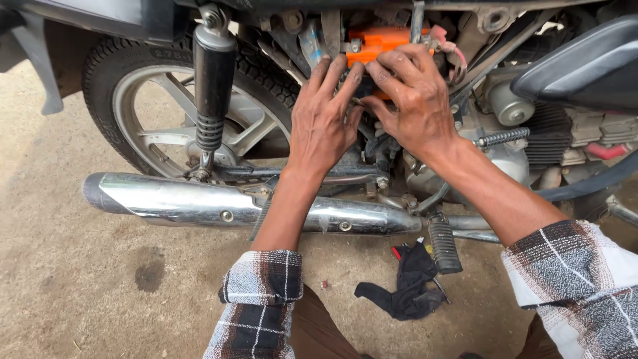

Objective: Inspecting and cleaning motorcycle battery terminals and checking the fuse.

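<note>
One motorcycle stands on the dirt ground with one spoked rear wheel, one chrome exhaust pipe and one black shock absorber. One black rag lies below the footpeg. Two hands work at one orange battery in the frame: the left hand spread flat, fingers open, the right hand curled, fingertips pinching a small part I cannot identify.

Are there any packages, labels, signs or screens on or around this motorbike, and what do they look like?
No packages, signs or screens show.
Tyre: rear wheel, upper left; black rubber with faint raised markings on its sidewall.
Orange box: in the frame above both hands, rectangular; no label can be made out.
</note>
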